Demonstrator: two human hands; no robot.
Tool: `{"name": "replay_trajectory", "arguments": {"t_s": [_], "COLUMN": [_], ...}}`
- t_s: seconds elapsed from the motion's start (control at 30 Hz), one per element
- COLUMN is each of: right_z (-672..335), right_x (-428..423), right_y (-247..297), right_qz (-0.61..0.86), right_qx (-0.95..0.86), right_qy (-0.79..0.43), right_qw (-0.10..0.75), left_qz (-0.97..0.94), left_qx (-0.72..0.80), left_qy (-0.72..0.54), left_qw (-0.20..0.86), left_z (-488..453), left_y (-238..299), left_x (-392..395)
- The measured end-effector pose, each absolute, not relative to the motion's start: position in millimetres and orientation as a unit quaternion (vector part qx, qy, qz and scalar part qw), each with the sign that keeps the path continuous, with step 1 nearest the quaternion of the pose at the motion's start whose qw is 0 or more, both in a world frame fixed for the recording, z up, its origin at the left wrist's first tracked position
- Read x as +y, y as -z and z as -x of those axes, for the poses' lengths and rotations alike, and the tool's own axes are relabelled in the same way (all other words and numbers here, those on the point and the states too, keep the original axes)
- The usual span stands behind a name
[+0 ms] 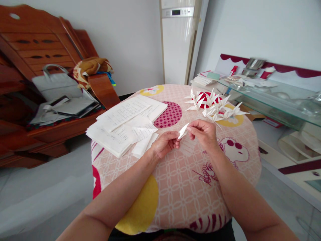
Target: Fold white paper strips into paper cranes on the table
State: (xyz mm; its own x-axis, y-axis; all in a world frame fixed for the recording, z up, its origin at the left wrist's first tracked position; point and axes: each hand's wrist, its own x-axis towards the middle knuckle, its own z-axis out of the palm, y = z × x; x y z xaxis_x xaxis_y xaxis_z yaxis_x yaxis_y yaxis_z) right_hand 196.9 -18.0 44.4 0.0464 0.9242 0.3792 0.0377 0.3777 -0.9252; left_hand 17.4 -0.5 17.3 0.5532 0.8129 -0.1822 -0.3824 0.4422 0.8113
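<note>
Paper piece [183,131], in the head view, slim and folded, held above the tablecloth [185,190] between left hand [165,144] and right hand [205,134], fingers of each pinched closed on it. Looks part-formed (no points splayed yet). Beyond, spiky folded figures [216,110], seemingly finished; to the left, sheets [125,113] lying flat, apparently unfolded.

A home, most likely its living room: a carved wooden settee [42,43] at ten o'clock bears a handbag [54,83]; a tall floor-standing air conditioner [175,47] is at twelve, glass shelving [283,100] at two, and a cartoon-printed, cloth-covered bench [180,194] in the centre.
</note>
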Motion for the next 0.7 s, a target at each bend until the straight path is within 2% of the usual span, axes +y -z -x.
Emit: {"name": "replay_trajectory", "arguments": {"t_s": [0.3, 0.5, 0.7], "right_z": [-194.3, -192.3, -189.8], "right_x": [-21.4, -18.4, -17.6], "right_y": [-49.0, -44.0, -38.9], "right_qz": [0.412, 0.398, 0.406], "right_qx": [-0.583, -0.51, -0.534], "right_qy": [-0.379, -0.38, -0.401], "right_qw": [0.589, 0.662, 0.624], "left_qz": [-0.358, -0.362, -0.402], "left_qx": [0.278, 0.256, 0.263], "left_qy": [-0.361, -0.382, -0.377], "left_qw": [0.815, 0.811, 0.792], "left_z": [-18.9, -17.0, -14.5], "left_y": [-15.9, -19.2, -19.0], "left_x": [-1.0, -0.5, 2.0]}}
